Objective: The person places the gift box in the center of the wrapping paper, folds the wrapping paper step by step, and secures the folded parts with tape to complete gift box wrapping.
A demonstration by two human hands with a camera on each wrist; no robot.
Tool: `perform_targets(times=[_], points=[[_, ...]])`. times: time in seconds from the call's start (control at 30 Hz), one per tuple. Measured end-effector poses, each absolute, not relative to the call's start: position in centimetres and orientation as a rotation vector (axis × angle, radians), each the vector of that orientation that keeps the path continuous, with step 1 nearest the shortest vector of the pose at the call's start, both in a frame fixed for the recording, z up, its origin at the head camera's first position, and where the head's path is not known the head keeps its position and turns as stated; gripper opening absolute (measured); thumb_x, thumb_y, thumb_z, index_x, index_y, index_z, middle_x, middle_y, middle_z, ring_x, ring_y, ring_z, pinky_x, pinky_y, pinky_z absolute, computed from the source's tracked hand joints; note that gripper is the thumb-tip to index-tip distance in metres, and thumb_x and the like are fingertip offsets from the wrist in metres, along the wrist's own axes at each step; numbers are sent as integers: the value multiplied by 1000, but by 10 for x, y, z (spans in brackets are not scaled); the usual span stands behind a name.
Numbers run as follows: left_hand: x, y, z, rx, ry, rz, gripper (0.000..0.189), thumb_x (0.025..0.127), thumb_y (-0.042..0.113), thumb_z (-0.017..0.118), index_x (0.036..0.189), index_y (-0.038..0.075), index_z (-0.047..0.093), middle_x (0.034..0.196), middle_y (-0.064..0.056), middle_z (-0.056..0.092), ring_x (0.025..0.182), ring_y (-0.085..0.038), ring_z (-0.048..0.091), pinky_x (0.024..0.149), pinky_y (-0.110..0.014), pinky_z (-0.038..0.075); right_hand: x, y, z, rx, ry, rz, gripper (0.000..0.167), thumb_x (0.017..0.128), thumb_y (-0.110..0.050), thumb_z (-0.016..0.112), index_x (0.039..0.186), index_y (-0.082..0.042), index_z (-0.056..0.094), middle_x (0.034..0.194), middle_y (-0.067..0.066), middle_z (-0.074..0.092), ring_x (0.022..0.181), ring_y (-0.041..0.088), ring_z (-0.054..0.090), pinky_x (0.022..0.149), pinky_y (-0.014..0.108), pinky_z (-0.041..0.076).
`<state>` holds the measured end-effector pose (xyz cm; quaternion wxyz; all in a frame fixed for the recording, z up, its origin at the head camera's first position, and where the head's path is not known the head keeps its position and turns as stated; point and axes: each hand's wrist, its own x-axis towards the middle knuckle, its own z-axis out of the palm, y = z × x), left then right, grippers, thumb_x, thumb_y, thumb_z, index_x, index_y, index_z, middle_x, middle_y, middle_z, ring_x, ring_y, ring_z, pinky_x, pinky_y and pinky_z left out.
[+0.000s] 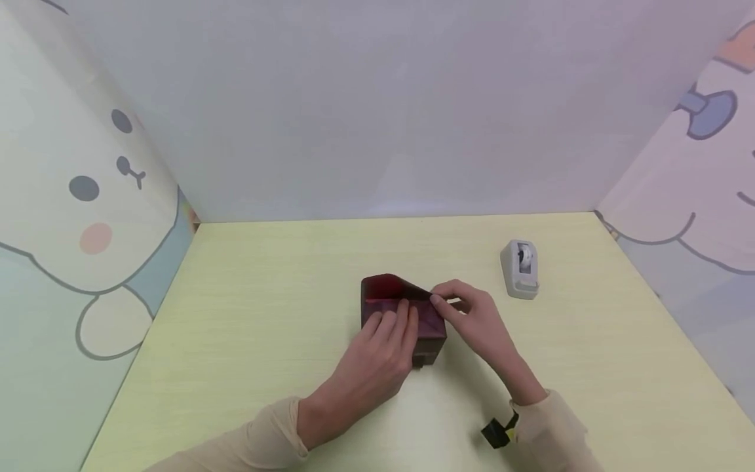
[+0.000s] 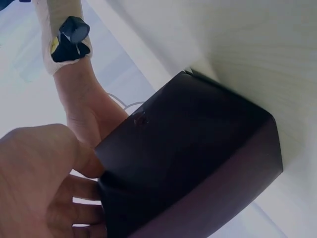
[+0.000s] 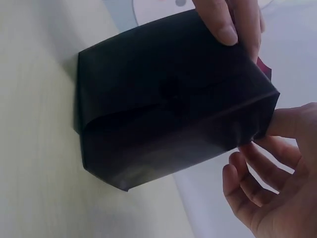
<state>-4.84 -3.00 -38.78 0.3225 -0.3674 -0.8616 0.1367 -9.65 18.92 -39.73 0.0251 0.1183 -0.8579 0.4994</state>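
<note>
A dark maroon box (image 1: 433, 330) with a red inside stands on the table, its back flap raised. My left hand (image 1: 377, 354) comes over its near side, fingertips on the upper dark red surface. In the right wrist view, the left thumb (image 3: 225, 32) lies against the outer face, so that hand grips the near wall. My right hand (image 1: 472, 321) pinches the flap's right end between thumb and index finger; its other fingers are loosely bent in the right wrist view. Seen from the left wrist, the box (image 2: 188, 144) shows smooth dark sides.
A grey tape dispenser (image 1: 520, 269) with a roll of clear tape stands at the back right of the pale yellow table (image 1: 265, 295). Behind is a plain wall (image 1: 377, 111), with cartoon-printed panels at both sides. A small black camera (image 1: 497, 433) is on my right wrist.
</note>
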Motion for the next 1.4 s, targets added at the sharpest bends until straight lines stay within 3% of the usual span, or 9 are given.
perform_targets(times=[0.13,0.43,0.67,0.8,0.93,1.17,1.4], points=[[-49,-28,-389,-949,-2268,326,42,98,24,52,132,4,69,127,-12,74,94,-22,64,87,-29,55,-101,192,-397,388,-2646,1567,7,101,-19,69,103,-18,76,104,-1,75,98,5,66,86,26,58],[-48,-27,-390,-944,-2291,357,42,100,24,52,134,3,66,129,-13,73,95,-23,64,89,-31,55,-115,186,-382,609,-2744,1394,6,97,-20,75,102,-24,78,101,-9,76,93,7,68,85,34,59],[-48,-25,-389,-931,-2294,358,40,102,19,47,133,3,66,130,-14,72,93,-23,62,87,-31,55,-114,216,-372,494,-2834,1281,3,97,-25,76,94,-25,79,96,-9,76,94,10,70,84,34,57],[-48,-26,-389,-930,-2296,358,39,102,18,48,133,2,66,130,-14,72,92,-23,62,87,-31,55,-111,225,-374,428,-2841,1335,7,100,-29,72,104,-26,77,105,-8,76,99,13,71,87,36,57],[-47,-25,-390,-928,-2305,342,39,101,20,51,132,2,67,129,-14,73,92,-22,61,87,-32,55,-112,215,-377,556,-2831,1380,17,101,-30,71,116,-25,75,114,-8,76,103,13,72,91,36,58],[-47,-23,-391,-915,-2307,323,40,100,22,55,133,3,67,129,-13,73,89,-21,59,85,-30,54,-111,204,-378,532,-2846,1489,12,102,-21,69,108,-20,79,107,-2,78,98,13,74,87,31,60],[-47,-24,-390,-905,-2303,337,44,100,25,53,135,3,66,128,-12,74,91,-22,61,86,-30,54,-87,198,-389,360,-2813,1709,33,107,-27,60,137,-13,64,136,8,68,128,27,63,105,46,55]])
